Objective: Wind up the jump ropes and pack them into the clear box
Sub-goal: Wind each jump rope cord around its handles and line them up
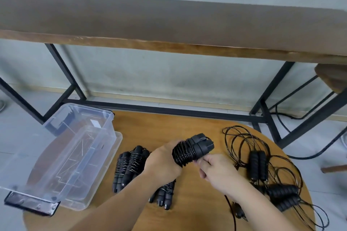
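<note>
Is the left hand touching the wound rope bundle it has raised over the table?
Touching. The head view shows the left hand with its fingers curled round the wound jump rope, no gap between them.

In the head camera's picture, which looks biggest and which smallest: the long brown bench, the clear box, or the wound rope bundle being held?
Largest to smallest, as they look:
1. brown bench
2. clear box
3. wound rope bundle, gripped by the left hand

The bench stands farther off yet looks biggest.

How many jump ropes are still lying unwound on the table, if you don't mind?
2, both on the round table's right side: one unwound rope behind, another nearer the edge. Their tangled cords may hide more.
</note>
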